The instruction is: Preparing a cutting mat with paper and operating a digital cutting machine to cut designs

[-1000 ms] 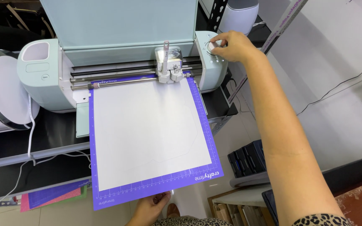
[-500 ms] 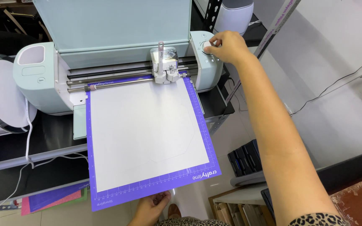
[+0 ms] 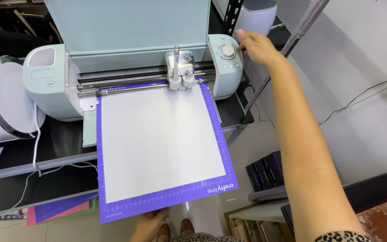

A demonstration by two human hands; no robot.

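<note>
Two hands in play, and they're well apart. Your left hand (image 3: 151,224) is down at the bottom edge of the frame, fingers pinched on the near edge of the purple mat (image 3: 164,201) — the thumb sits on top, the rest is tucked under, so you can only see part of that grip. Your right hand (image 3: 256,47) is stretched way out to the far right end of the cutting machine (image 3: 50,85), fingers loosely spread and open, hovering just beside the round dial (image 3: 228,52) without clearly touching it.

The mat itself is a bright purple square with a white ruler grid printed round its border, and a white sheet (image 3: 157,143) covers nearly the whole middle of it. Look closely and there's a faint cut outline on the sheet, angled along the right and lower part. The far end of the mat is tucked under the rollers of the machine, the near end sticks out over the shelf edge toward you, tilted a bit to the right.

That machine is pale mint green with its lid flipped up, and the blade carriage (image 3: 181,71) sits at the mat's far right corner. To the left there's a round white appliance (image 3: 5,98) — can't tell what kind.
</note>
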